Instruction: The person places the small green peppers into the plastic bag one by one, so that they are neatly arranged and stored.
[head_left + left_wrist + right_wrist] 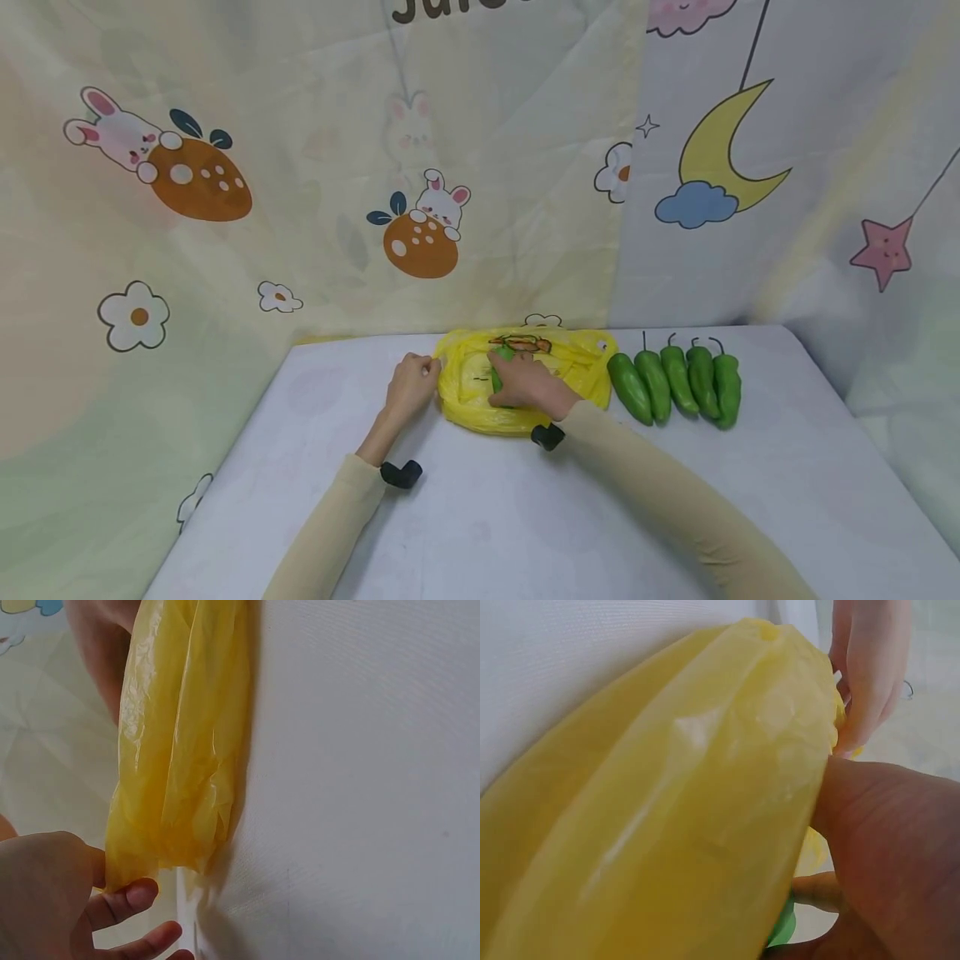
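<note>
A yellow plastic bag [480, 421] lies open on the white table near its back edge. My left hand [412, 387] pinches the bag's left edge between thumb and forefinger; in the left wrist view the other fingers [154, 941] are spread below it. Over the bag's opening, my right hand [532, 385] grips a green pepper [497, 377], most of it covered by the fingers. From the right wrist, only a sliver of the green pepper [784, 926] shows behind the bag's yellow wall [667, 802].
Several green peppers [678, 383] lie in a row just right of the bag, stems pointing to the back. An orange-brown shape [528, 343] shows at the bag's far side; I cannot tell what it is. A printed cloth [322, 208] hangs behind the table [480, 517].
</note>
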A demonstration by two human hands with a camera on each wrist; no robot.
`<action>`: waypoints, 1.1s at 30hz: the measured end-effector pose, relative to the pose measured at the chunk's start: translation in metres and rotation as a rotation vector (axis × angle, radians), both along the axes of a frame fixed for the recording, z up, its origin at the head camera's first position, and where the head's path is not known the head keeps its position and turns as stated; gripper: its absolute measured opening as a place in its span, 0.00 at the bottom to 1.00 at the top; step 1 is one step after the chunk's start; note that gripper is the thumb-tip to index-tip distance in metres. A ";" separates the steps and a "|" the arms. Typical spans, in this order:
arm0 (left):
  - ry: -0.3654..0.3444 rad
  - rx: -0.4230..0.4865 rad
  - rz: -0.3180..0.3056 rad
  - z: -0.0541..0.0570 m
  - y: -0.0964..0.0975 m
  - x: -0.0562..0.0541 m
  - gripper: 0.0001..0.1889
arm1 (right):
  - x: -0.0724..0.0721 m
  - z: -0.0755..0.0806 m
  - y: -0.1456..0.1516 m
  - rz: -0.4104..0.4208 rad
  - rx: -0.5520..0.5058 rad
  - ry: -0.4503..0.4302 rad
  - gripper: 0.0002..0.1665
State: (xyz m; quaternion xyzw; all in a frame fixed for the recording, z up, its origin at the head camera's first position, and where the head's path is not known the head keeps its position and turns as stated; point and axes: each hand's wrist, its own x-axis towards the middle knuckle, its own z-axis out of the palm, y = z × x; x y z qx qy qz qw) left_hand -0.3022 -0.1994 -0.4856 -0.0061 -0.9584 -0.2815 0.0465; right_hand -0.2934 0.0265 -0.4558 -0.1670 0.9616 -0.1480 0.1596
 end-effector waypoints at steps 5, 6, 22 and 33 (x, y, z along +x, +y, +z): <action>0.000 0.006 0.001 0.001 0.001 -0.001 0.20 | 0.000 -0.002 -0.002 -0.022 0.022 0.007 0.52; 0.001 0.006 -0.001 0.001 0.001 -0.001 0.20 | 0.000 -0.002 -0.002 -0.026 0.024 0.009 0.53; 0.003 0.008 -0.003 0.006 0.004 -0.001 0.21 | 0.001 0.001 -0.004 -0.047 0.002 -0.003 0.55; 0.002 0.004 0.004 0.000 0.001 -0.002 0.21 | 0.003 0.004 -0.001 -0.028 0.000 -0.007 0.55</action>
